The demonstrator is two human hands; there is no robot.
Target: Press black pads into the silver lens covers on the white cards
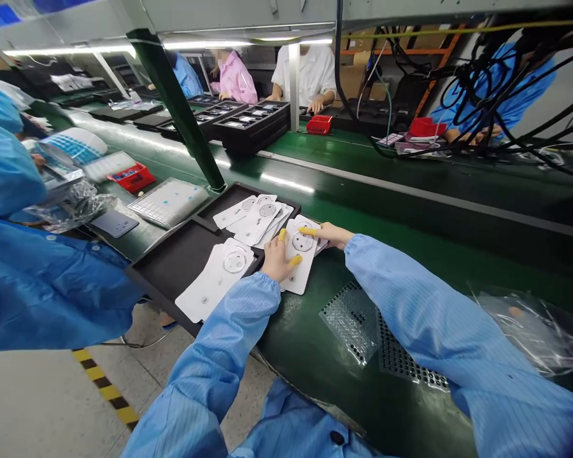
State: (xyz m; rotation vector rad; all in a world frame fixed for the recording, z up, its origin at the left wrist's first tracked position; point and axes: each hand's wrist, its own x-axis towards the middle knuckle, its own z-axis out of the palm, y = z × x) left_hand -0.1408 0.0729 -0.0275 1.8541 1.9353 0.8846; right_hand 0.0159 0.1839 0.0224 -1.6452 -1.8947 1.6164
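My left hand (275, 261) grips the left side of a white phone back cover (302, 266), which has a round camera ring with holes near its upper end. From the right, my right hand (335, 236) pinches the upper part, its thumb on the ring. More covers seem to lie beneath it at the right edge. Yellow finger cots sit on fingers of both hands. Beside them, a black tray (165, 262) carries a fanned pile of white back covers (210, 282) at the front and another heap of covers (258, 224) behind.
Clear plastic sheets with black round dots (353, 318) lie under my right forearm. A clear plastic bag (530, 327) is at the right. A green post (176, 108) rises behind the tray. A person in blue (42, 286) stands close at the left; black cables (482, 95) hang upper right.
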